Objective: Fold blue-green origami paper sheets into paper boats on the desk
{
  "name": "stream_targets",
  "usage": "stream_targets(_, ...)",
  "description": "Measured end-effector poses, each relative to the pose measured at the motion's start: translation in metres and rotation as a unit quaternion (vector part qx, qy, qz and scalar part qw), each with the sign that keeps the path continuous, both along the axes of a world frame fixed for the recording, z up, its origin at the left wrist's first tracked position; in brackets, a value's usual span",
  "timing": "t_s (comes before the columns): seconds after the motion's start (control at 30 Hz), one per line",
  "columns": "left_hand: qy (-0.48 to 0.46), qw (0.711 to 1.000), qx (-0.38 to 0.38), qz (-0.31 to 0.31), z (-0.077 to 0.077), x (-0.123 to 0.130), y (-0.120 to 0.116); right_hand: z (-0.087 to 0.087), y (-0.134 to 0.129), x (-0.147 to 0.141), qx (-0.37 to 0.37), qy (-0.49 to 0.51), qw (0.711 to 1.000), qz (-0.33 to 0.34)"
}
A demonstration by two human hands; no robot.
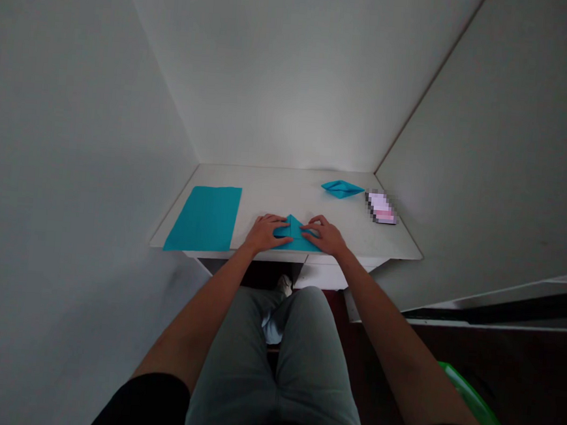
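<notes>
The left hand (265, 232) and right hand (325, 237) rest open, fingertips pressing, not pinching, a folded teal paper triangle (294, 237) between them on the white desk (285, 193). Left of the fingers lies a flat teal sheet (204, 218); beyond them, a small folded teal paper form (343, 188). Caution: uneven finger pressure may shift the layers and misalign the crease.

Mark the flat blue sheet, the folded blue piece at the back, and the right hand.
Flat blue sheet (203, 219): head view, sheet's middle.
Folded blue piece (343, 189): head view, its centre.
Right hand (327, 237): head view, its back.
</notes>
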State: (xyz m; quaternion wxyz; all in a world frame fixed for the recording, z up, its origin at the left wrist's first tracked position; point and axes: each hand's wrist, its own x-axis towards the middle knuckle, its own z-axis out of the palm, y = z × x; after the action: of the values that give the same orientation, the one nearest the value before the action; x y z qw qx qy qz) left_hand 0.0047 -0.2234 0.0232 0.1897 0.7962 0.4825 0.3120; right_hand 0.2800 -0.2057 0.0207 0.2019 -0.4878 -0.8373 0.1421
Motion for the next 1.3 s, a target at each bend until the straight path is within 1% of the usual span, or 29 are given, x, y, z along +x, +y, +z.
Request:
stream_targets(0.1, 0.006, 1.000, 0.003, -0.004, 0.001, 0.001, 0.000, 0.000, 0.000, 0.000, 0.001, -0.003, 1.000, -0.002)
stream_targets(0.3, 0.021, 0.999, 0.022, -0.036, 0.002, 0.002, -0.001, -0.001, 0.001, -0.002, -0.005, 0.024, 0.999, -0.046)
stream_targets(0.43, 0.024, 0.998, 0.035, -0.040, 0.005, 0.002, -0.004, -0.004, 0.004, 0.000, 0.005, 0.003, 1.000, -0.026)
stream_targets(0.5, 0.018, 0.998, 0.036, -0.054, 0.004, 0.002, -0.006, -0.006, 0.006, 0.001, 0.011, -0.007, 1.000, -0.011)
stream_targets(0.67, 0.013, 0.994, 0.004, -0.104, -0.003, 0.002, -0.007, -0.003, 0.003, 0.003, 0.010, -0.021, 1.000, 0.004)
stream_targets(0.8, 0.021, 0.994, -0.011, -0.102, -0.006, -0.005, -0.010, 0.000, -0.001, 0.002, 0.001, -0.001, 1.000, 0.002)
stream_targets(0.87, 0.028, 0.994, -0.020, -0.100, -0.003, -0.009, -0.012, 0.001, -0.002, 0.001, -0.004, 0.006, 1.000, 0.000)
stream_targets(0.97, 0.033, 0.992, -0.047, -0.109, 0.004, -0.013, -0.011, 0.001, -0.002, 0.001, -0.010, 0.010, 1.000, -0.003)
stream_targets(1.17, -0.022, 0.986, -0.115, -0.118, 0.019, -0.015, 0.005, 0.001, 0.001, 0.004, -0.023, 0.021, 0.999, 0.013)
stream_targets(1.23, 0.004, 0.983, -0.131, -0.131, 0.023, -0.015, 0.010, 0.000, 0.002, 0.006, -0.026, 0.026, 0.999, 0.021)
stream_targets(1.3, 0.052, 0.979, -0.143, -0.138, 0.026, -0.015, 0.014, -0.001, 0.003, 0.007, -0.026, 0.035, 0.999, 0.027)
